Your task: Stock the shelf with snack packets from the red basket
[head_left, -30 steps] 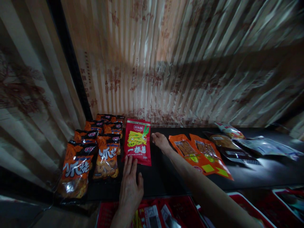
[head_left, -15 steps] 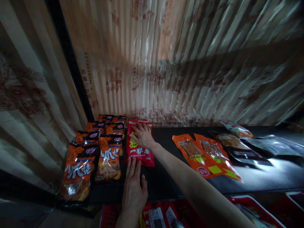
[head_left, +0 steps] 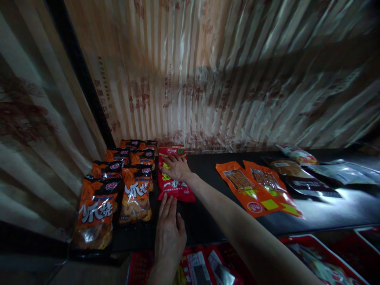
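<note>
A red snack bag lies flat on the black shelf, with white lettering and a yellow patch partly covered by my hand. My right hand rests on its upper part, palm down with fingers spread. At the bag's lower edge, the fingertips of my left hand touch the wrapper, fingers stretched forward and thumb apart. Close on the left stand two rows of orange and black snack bags, overlapping one behind another.
To the right lie two orange snack packs, then a dark brown pack, a silvery bag and a small bag. A black post rises at the left before a pleated curtain. Red packages sit on a lower level.
The red bag's top edges, showing as several overlapping edges before, now look like one even edge. Both hands remain on the bag; the view has shifted slightly.
</note>
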`<state>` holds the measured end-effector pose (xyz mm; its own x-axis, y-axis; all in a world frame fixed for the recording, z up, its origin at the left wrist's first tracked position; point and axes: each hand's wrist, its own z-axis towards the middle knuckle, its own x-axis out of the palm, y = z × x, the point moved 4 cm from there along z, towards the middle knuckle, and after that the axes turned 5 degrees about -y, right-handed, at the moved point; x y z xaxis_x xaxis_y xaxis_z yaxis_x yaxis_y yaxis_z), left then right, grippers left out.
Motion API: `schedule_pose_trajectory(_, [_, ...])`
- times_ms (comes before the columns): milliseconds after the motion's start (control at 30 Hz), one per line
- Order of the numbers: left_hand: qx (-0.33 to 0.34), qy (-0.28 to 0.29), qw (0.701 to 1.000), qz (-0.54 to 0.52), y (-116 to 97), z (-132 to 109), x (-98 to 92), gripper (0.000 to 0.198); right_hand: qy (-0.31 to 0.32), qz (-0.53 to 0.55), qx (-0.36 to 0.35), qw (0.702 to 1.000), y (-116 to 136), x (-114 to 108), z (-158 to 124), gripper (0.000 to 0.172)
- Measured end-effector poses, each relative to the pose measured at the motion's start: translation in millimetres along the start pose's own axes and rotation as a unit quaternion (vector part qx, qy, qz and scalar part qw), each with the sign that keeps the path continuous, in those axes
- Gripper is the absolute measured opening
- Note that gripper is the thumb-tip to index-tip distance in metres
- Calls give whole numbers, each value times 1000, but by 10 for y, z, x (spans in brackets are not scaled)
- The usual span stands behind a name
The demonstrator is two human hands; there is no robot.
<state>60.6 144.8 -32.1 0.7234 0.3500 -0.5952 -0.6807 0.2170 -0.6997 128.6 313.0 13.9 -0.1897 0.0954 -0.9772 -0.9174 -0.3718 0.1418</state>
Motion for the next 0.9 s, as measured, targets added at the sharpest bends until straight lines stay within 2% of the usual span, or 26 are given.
schedule_pose_trajectory(100, [14,-19,1000,2,16,-5,14,45,3,18,1,1000,7,-18,-16,57])
schedule_pose_trajectory(167, [25,-37,999,4,19,-8,12,44,-23,27,-4,999,23,-74,-37,58])
schedule_pose_trajectory(267, [48,-66,997,1,8,-24,-25,41,-118,51,-37,991,74,-222,-129,54])
schedule_pose_trajectory(333, [63,-85,994,-3,-1,-43,-66,37,-193,87,-48,976,107,-345,-289,47])
schedule_pose_trajectory(433, [92,-121,988,-16,-16,-58,-140,32,-291,163,-45,942,171,-517,-781,38])
schedule_pose_trajectory(533, [130,-155,979,-38,-69,-45,-236,27,-325,238,-41,914,271,-562,-1567,34])
schedule_pose_trajectory(567, [141,-162,975,-46,-106,-46,-279,26,-322,258,-22,910,288,-532,-1857,34])
schedule_pose_trajectory(633, [166,-161,971,-62,-217,-89,-382,25,-270,298,25,915,297,-403,-2390,30])
schedule_pose_trajectory(700, [192,-133,968,-88,-373,-208,-491,26,-220,334,74,914,257,-262,-2806,26])
schedule_pose_trajectory(800, [211,7,970,-118,-600,-505,-550,27,-142,344,165,914,95,-79,-3116,26])
schedule_pose_trajectory(833, [196,68,971,-122,-635,-623,-531,29,-92,319,176,927,42,-19,-3143,27])
schedule_pose_trajectory(900, [151,202,959,-131,-621,-883,-435,29,54,251,174,951,-52,101,-3161,26])
